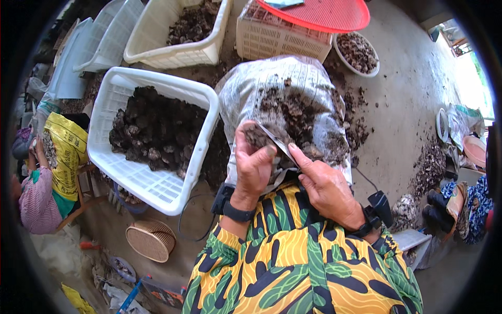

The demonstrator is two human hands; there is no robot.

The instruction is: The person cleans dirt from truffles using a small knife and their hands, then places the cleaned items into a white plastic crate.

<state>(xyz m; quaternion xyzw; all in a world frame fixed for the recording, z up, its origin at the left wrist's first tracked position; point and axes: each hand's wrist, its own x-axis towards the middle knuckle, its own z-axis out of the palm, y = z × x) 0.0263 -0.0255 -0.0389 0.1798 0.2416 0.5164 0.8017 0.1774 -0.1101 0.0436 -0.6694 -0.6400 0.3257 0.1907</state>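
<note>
Between the thumb and fingers of my left hand [253, 165] is a dark, rough, earthy lump [259, 136], perhaps a tuber or fungus. A knife [279, 143] with a thin metal blade lies against the lump; my right hand [325, 188] grips it, index finger stretched along the blade, its handle hidden. Under both hands a white woven sack [251, 88] covers my lap, strewn with dark crumbs and peelings [300, 110]. On the left, a white plastic basket [155, 78] holds a heap of dark lumps [157, 129].
Beyond are a cream crate [176, 55], a slatted crate [280, 41] under a red tray [329, 15], and a bowl of pieces [357, 53]. A wicker basket [151, 240] stands lower left. A co-worker [41, 196] sits left; another person's legs [439, 208] show right. Scraps lie on the floor.
</note>
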